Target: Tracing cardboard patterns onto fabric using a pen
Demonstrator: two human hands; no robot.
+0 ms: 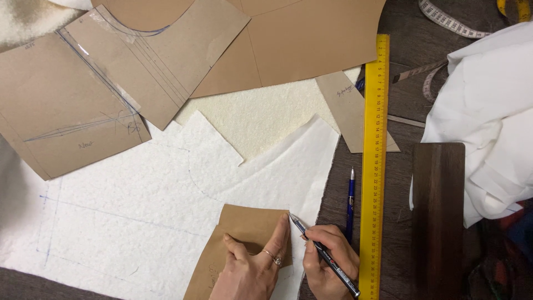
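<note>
Two bare hands worked close together at the near edge of the table. The left hand (pixel 250 266) lay flat, fingers spread, pressing a small brown paper pattern piece (pixel 239 239) down onto the white fabric (pixel 127 211); it clasped nothing, only pinned the piece in place. The right hand (pixel 327 261) was closed around a dark pen (pixel 325 255), its tip touching the pattern's upper right corner, just beside the left forefinger. By the look of it, the step in hand was tracing the piece's outline onto the cloth, and only the corner had been reached. Carrying the line on would call for the pattern staying dead still under the palm while the tip hugged the edge. A yellow ruler (pixel 375 166) lay upright just right of the hands, a blue pen (pixel 351 200) between it and the fabric. Larger brown pattern pieces (pixel 111 83) sat well apart at the far side, with a dark wooden block (pixel 438 211) and crumpled white cloth (pixel 488 111) off to the right.
</note>
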